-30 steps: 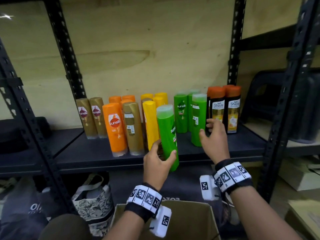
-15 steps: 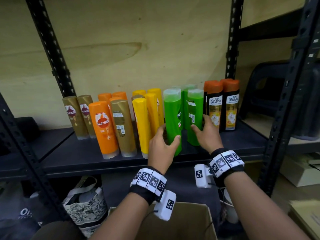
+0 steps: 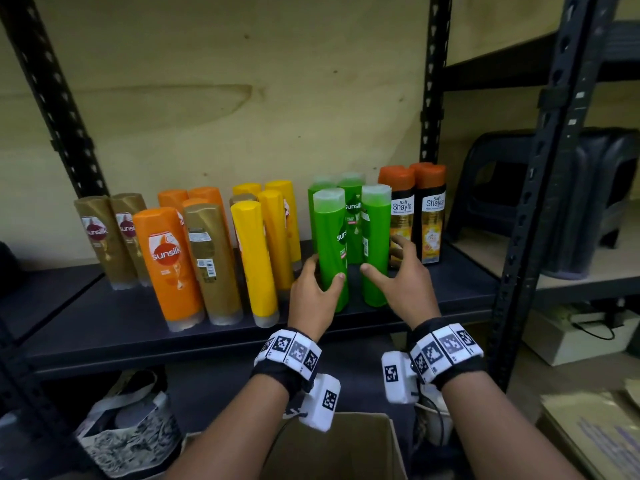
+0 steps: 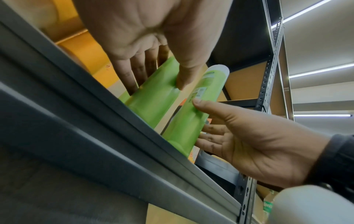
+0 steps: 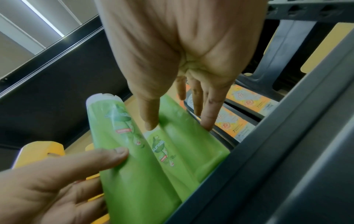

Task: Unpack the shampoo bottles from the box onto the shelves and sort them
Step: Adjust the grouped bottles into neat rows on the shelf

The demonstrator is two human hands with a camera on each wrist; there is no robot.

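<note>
Two green Sunsilk bottles stand side by side at the front of the green group on the dark shelf (image 3: 138,327). My left hand (image 3: 325,271) grips the left green bottle (image 3: 330,233) low down, thumb in front and fingers behind; the left wrist view shows the same grip (image 4: 157,87). My right hand (image 3: 382,258) is spread around the right green bottle (image 3: 375,233). Its thumb touches the front, and its straight fingers (image 5: 207,125) reach between that bottle and the black Shayla bottles (image 3: 433,220). The cardboard box (image 3: 346,448) sits below my wrists, its inside hidden.
Further left on the shelf stand yellow bottles (image 3: 254,258), orange bottles (image 3: 166,261) and gold bottles (image 3: 104,237). Black uprights (image 3: 540,188) frame the bay. A dark plastic stool (image 3: 519,188) sits on the right shelf, and bags (image 3: 131,431) lie underneath.
My left hand has moved the green bottle from the shelf's front edge back beside the other green one, now upright. My right hand's fingers have spread wider around its bottle.
</note>
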